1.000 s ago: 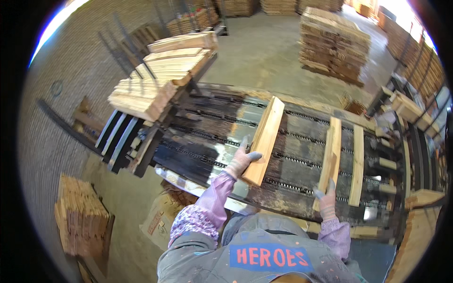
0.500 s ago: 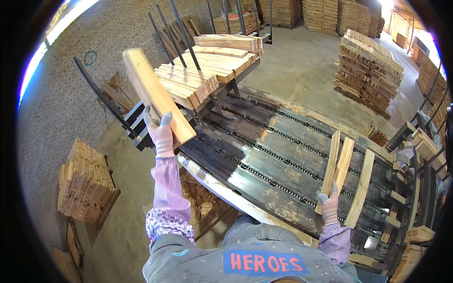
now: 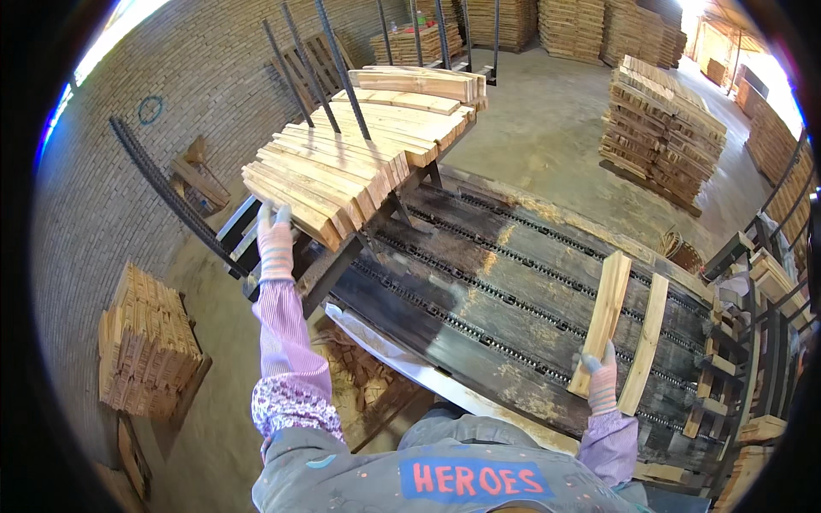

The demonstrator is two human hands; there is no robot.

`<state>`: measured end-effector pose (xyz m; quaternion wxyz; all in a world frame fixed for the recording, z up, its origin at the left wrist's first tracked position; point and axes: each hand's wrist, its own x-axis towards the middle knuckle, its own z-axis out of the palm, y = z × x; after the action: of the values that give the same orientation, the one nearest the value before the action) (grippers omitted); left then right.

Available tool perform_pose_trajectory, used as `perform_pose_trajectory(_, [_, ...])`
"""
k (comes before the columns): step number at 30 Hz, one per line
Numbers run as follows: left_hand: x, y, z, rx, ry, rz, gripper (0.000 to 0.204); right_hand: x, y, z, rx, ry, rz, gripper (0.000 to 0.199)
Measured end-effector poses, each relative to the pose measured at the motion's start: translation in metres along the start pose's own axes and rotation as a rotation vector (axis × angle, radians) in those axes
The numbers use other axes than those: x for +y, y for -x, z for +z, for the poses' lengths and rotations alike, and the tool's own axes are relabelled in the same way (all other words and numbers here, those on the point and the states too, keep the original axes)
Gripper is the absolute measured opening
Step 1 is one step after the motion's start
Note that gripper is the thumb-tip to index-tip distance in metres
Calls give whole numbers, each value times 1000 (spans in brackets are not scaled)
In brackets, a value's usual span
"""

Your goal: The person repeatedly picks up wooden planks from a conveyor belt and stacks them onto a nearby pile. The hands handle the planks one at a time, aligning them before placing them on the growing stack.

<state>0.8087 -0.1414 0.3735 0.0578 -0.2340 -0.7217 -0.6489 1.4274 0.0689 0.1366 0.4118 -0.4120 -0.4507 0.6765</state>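
Note:
My left hand (image 3: 275, 245), in a striped glove, reaches to the near end of a row of wooden boards (image 3: 321, 184) on a black metal rack. Its fingers are stretched out against the nearest board, not wrapped round it. Over the chain conveyor (image 3: 479, 295), my right hand (image 3: 602, 380) has its fingers and thumb closed round the near end of a pale wooden board (image 3: 605, 312). Whether this is one thick board or two pressed together, I cannot tell. Just right of it, another board (image 3: 646, 342) lies across the chains.
Upright black rods (image 3: 342, 68) stand along the rack, and a bent one (image 3: 171, 192) leans at the left. Stacks of boards stand on the floor at left (image 3: 150, 342) and far right (image 3: 658, 128). Wood scraps (image 3: 355, 372) lie below the conveyor's near edge.
The board my left hand held up now lies at the near end of the row. At my right hand, two separate boards have come together into one wider piece.

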Motion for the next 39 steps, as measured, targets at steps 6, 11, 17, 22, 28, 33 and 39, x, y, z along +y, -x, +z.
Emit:
perform_pose_trajectory(6, [-38, 21, -51, -237, -878, 144, 51, -134, -70, 114, -260, 177, -223, 74])
perform_pose_trajectory(11, [-50, -15, -56, -395, -1010, 230, 64, -202, -189, 320, -408, 746, -502, 59])
perform_pose_trajectory(17, [-53, -8, -50, -249, -1100, 351, 62, -233, -307, 527, -536, 909, -488, 49])
perform_pose_trajectory(22, [-43, -20, -41, -297, -1062, 294, 62, -214, -407, 622, -562, 1222, -435, 58])
perform_pose_trajectory(28, [-34, -29, -48, -377, -1107, 319, 58, -213, -471, 644, -420, 1084, -545, 47])
perform_pose_trajectory(33, [-38, -32, -49, -395, -1091, 295, 58, -241, -446, 647, -221, 1516, -784, 50])
perform_pose_trajectory(39, [-36, -34, -49, -396, -1052, 302, 58, -223, -436, 635, -116, 1971, -794, 63])
